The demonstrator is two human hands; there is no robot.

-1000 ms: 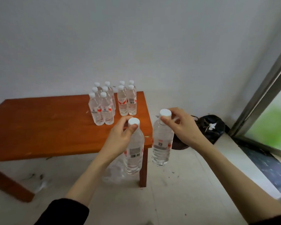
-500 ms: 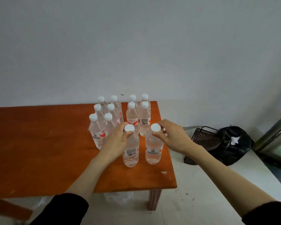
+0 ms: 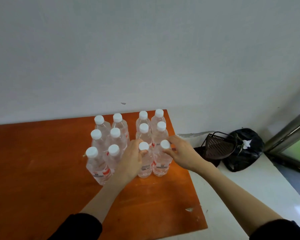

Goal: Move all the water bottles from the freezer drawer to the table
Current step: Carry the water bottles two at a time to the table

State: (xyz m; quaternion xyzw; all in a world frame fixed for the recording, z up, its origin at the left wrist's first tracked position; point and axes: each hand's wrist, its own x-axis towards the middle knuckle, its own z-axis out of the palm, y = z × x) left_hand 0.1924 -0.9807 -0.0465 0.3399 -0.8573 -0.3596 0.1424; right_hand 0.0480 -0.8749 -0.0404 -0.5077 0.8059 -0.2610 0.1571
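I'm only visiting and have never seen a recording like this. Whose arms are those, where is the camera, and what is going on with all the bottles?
There is no machine here. The arms belong to a person who wears a wide-angle camera on the head, so you look forward and down at their own hands. This is the only view.

In front stands an orange wooden table against a pale wall. On it stand twelve clear water bottles with white caps, all upright, in a tight group of four columns.

The left hand holds the near bottle by its neck, just under the cap. The right hand holds its neighbour the same way. Both bottles seem to rest on the table.

On the floor to the right lie a dark wire basket and a black bag.
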